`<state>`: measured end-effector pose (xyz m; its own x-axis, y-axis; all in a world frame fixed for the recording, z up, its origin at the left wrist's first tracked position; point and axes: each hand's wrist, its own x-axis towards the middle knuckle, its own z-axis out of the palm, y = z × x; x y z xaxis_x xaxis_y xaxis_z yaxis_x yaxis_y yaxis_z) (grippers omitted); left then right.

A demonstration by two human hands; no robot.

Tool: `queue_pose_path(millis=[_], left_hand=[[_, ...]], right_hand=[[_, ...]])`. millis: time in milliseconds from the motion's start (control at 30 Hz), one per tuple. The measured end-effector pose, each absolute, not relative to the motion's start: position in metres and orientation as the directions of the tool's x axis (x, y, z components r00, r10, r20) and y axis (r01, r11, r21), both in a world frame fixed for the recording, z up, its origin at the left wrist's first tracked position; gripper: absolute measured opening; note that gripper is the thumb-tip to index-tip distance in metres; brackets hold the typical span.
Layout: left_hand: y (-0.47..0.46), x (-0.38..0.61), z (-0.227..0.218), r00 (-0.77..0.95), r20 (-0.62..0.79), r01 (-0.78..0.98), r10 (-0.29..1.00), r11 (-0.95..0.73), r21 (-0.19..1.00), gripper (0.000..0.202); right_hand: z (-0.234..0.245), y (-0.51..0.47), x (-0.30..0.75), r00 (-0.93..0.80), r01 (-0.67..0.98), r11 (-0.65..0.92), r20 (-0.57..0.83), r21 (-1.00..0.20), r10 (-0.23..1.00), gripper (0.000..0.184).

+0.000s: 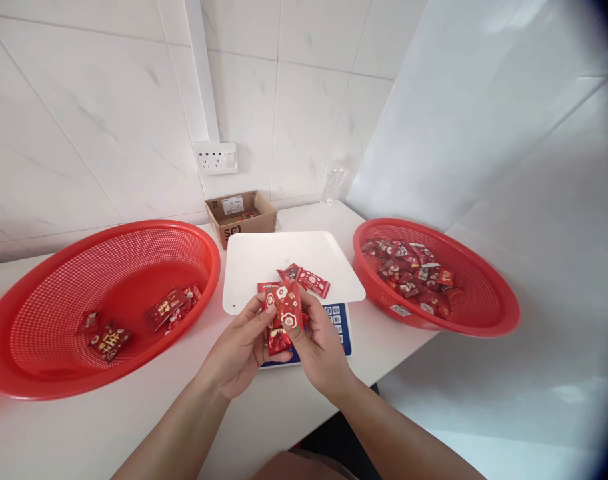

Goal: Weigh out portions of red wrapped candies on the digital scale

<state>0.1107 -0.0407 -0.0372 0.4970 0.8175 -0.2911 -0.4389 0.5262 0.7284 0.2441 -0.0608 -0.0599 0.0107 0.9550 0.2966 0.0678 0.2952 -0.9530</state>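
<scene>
Both hands, left hand (239, 347) and right hand (320, 347), fingers pinched on a red packet (288, 308) at lower centre above the scale (293, 270); risk: loose grip could drop it beside the left basket (104, 300).

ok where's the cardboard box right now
The cardboard box sits at the back centre of the head view against the tiled wall, just behind the white scale tray.
</scene>
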Motion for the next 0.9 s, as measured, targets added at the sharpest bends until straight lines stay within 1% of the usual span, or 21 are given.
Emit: queue_pose_path(millis=[67, 133, 267, 367, 433, 533, 600, 667, 767, 833, 900], left_hand=[[-0.042, 0.111, -0.037, 0.53, -0.292, -0.414, 0.796, 0.543, 0.73, 0.028], [-0.044, 0.111, -0.037, 0.577, -0.295, -0.381, 0.761, 0.571, 0.727, 0.035], [-0.045, 0.109, -0.04, 0.647, -0.248, -0.36, 0.721, 0.575, 0.735, 0.048], [-0.045, 0.108, -0.041, 0.657, -0.234, -0.356, 0.717, 0.569, 0.742, 0.056], [-0.046, 0.11, -0.041, 0.638, -0.259, -0.351, 0.725, 0.573, 0.741, 0.054], [-0.047, 0.113, -0.04, 0.631, -0.279, -0.334, 0.724, 0.578, 0.745, 0.045], [-0.047, 0.113, -0.039, 0.629, -0.278, -0.321, 0.726, 0.567, 0.759, 0.039], [-0.046, 0.111, -0.036, 0.583, -0.279, -0.325, 0.763, 0.534, 0.781, 0.032], [-0.041, 0.101, -0.029, 0.449, -0.263, -0.369, 0.854, 0.445, 0.816, 0.021], [-0.036, 0.092, -0.023, 0.346, -0.241, -0.414, 0.907, 0.378, 0.828, 0.017], [-0.033, 0.083, -0.017, 0.248, -0.223, -0.456, 0.943, 0.317, 0.831, 0.015]], right_hand=[[-0.059, -0.062, 0.244, 0.016, 0.087, 0.291, 0.293, -0.953, 0.956, 0.034], [-0.058, -0.063, 0.244, 0.011, 0.071, 0.277, 0.279, -0.958, 0.96, 0.034], [-0.051, -0.066, 0.244, 0.013, -0.035, 0.254, 0.254, -0.967, 0.967, 0.034], [-0.045, -0.069, 0.244, 0.011, -0.091, 0.219, 0.219, -0.971, 0.976, 0.032], [-0.043, -0.071, 0.243, 0.009, -0.107, 0.208, 0.208, -0.972, 0.978, 0.032], [-0.041, -0.072, 0.243, 0.005, -0.109, 0.17, 0.17, -0.979, 0.985, 0.034], [-0.04, -0.069, 0.245, 0.035, -0.089, 0.139, 0.136, -0.986, 0.99, 0.035], [-0.039, -0.063, 0.252, 0.124, -0.06, 0.161, 0.153, -0.985, 0.98, 0.035], [-0.042, -0.051, 0.27, 0.266, 0.056, 0.257, 0.263, -0.965, 0.927, 0.035], [-0.046, -0.044, 0.284, 0.259, 0.219, 0.27, 0.323, -0.937, 0.91, 0.037], [-0.054, -0.041, 0.294, 0.172, 0.427, 0.263, 0.363, -0.865, 0.916, 0.036]])
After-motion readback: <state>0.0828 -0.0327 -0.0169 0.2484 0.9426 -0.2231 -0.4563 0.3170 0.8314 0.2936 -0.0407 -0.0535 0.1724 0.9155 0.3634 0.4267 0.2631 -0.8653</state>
